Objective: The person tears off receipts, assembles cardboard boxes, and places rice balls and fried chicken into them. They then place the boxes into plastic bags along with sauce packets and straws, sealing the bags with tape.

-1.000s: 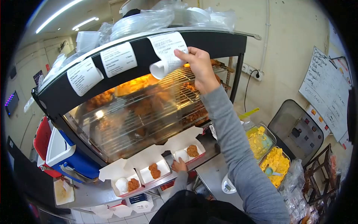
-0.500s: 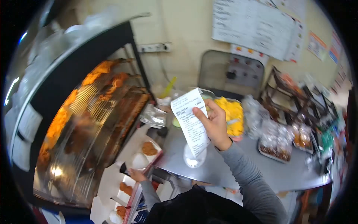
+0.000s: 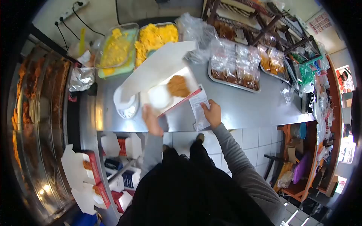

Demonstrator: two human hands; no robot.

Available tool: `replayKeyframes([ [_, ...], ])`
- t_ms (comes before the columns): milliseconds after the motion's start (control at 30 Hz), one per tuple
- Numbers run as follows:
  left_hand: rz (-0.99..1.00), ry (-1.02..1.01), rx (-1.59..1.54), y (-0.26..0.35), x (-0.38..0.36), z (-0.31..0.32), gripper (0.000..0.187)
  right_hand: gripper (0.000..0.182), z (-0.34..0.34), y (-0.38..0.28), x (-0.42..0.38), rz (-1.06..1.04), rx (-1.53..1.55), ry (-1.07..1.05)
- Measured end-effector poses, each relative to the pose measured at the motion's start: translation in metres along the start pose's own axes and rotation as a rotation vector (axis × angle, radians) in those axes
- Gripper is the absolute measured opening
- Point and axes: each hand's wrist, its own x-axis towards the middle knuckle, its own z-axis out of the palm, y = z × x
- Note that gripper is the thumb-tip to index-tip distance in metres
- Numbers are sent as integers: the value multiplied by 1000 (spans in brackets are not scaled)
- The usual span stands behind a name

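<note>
Steel counter [image 3: 275, 107], with an open box [image 3: 156, 69] and a receipt [image 3: 198, 109] in front of you

Your counter stretches across the view beyond a tiled floor [image 3: 250, 140], a warming cabinet [image 3: 41, 132] to its left. Toward the back sit a metal tray [image 3: 234, 86] of clear packets [image 3: 235, 62] and, further left, a heap of yellow food [image 3: 156, 37]. The box is over the counter, lid up, partly covering a white scale [image 3: 128, 111]. Your left hand [image 3: 152, 122] is at the box's near left side; it blurs, so you cannot tell whether its fingers pinch. Your right hand [image 3: 213, 115] pinches the receipt between thumb and fingers, the paper's top meeting the box's red edge. Inside lie a white mound [image 3: 160, 96] and brown fried food [image 3: 178, 86].
</note>
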Motion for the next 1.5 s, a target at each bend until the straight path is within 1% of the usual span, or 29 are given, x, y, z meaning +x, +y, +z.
replayKeyframes([
  [67,35,-74,101,-42,-8,37,43,35,-9,15,0,-20,-84,6],
  [133,178,-59,266,-43,-35,65,45,36,-24,9,1,4,-151,-13],
  [167,335,-15,377,-53,-36,69,46,37,-27,11,1,4,-156,-26],
  [267,549,261,477,-54,-55,86,43,38,-35,18,4,11,-132,-84],
  [300,579,362,276,-55,-65,90,44,38,-38,18,6,24,-98,-116],
  [333,665,291,341,-65,-76,87,43,39,-39,20,6,38,-63,-144],
  [400,833,135,470,-88,-108,66,40,39,-44,30,-4,22,219,-122],
  [433,849,-158,576,-93,-125,53,40,40,-48,35,-12,17,357,-109],
  [467,850,-454,674,-97,-140,43,40,41,-57,42,-24,24,323,-198],
  [533,940,-673,963,-104,-155,37,39,46,-79,49,-46,32,250,-378],
  [633,965,-663,1027,-109,-163,33,40,39,-114,22,-51,-264,-203,-183],
  [733,1010,-619,989,-118,-160,30,42,29,-94,20,-32,-659,-6,-67],
  [767,1037,-615,998,-120,-158,29,41,20,-86,22,-28,-715,-41,-230],
  [867,1092,-621,1016,-120,-154,26,38,21,-48,61,-4,-808,-169,-167],
  [900,1094,-628,1015,-119,-152,27,37,25,-53,57,9,-606,-256,-155],
  [1000,1106,-648,1022,-118,-151,25,35,23,-55,54,-3,-807,-160,-132],
  [1067,1111,-710,1023,-114,-144,24,33,17,-62,61,0,-750,-203,-172],
  [1133,1098,-803,1017,-91,-138,29,31,12,-75,62,10,-696,-252,-215],
  [1167,1215,-744,1049,-70,-131,29,25,13,-83,57,25,-512,-123,-98],
  [1200,1265,-538,1147,-48,-120,33,27,15,-99,35,44,-321,4,16],
  [1233,1382,-154,951,-48,-90,34,32,17,-107,15,68,-450,55,233],
  [1267,1187,199,907,-21,-79,52,40,20,-111,-5,93,-578,105,447],
  [1300,1210,224,824,16,-61,71,45,21,-113,-30,115,-640,113,494],
  [1333,1235,251,735,45,-39,81,49,22,-110,-39,129,-659,155,386],
  [1367,1119,-15,825,55,-16,74,51,23,-107,-47,144,-669,196,278],
  [1400,994,-276,903,61,9,63,52,25,-99,-41,155,-626,267,14],
  [1433,823,-474,805,60,21,61,52,26,-92,-41,163,-576,334,-249],
  [1467,628,-631,711,58,33,59,52,29,-87,-40,164,-416,457,-393],
  [1500,393,-715,450,50,37,62,51,32,-83,-42,159,-251,576,-537],
])
